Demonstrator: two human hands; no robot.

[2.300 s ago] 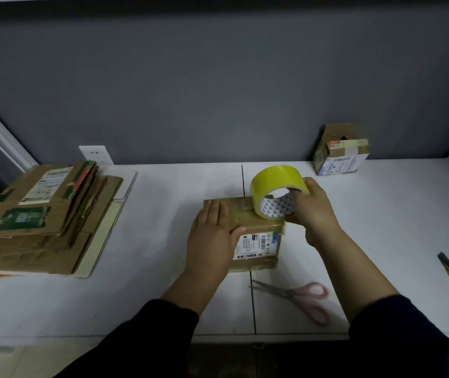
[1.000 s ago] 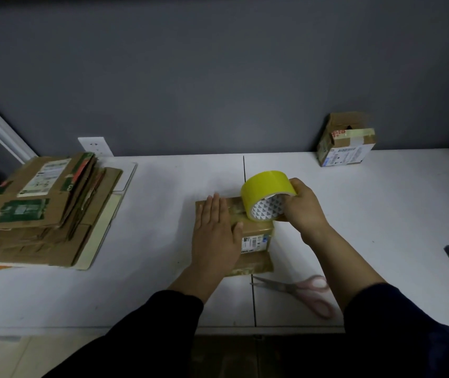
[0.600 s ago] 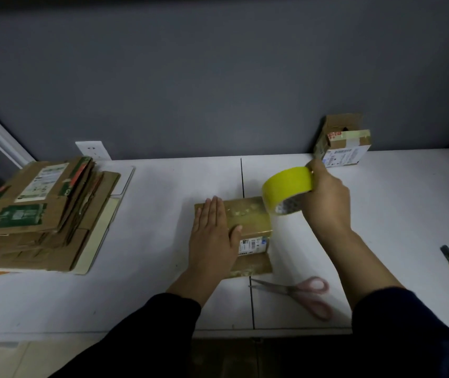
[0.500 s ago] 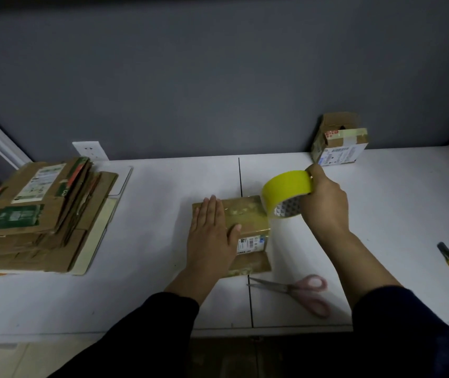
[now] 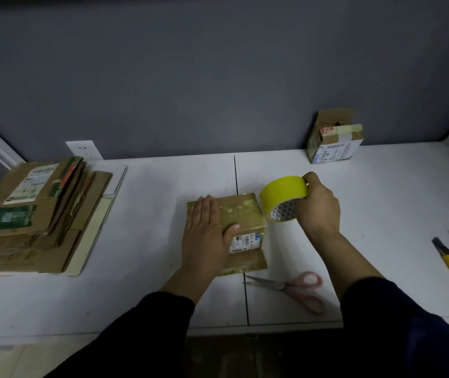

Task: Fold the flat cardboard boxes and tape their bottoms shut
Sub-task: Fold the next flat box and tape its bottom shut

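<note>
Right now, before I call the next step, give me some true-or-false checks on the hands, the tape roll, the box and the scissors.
1. The left hand lies flat, fingers straight, on the cardboard box. True.
2. The right hand grips the yellow tape roll. True.
3. The scissors are held in the right hand. False: they lie on the white table, nearer the person than the cardboard box.
4. The stack of flat cardboard sits at the table's right end. False: it is at the left end.
5. A small box stands at the back right, by the wall. True.
</note>
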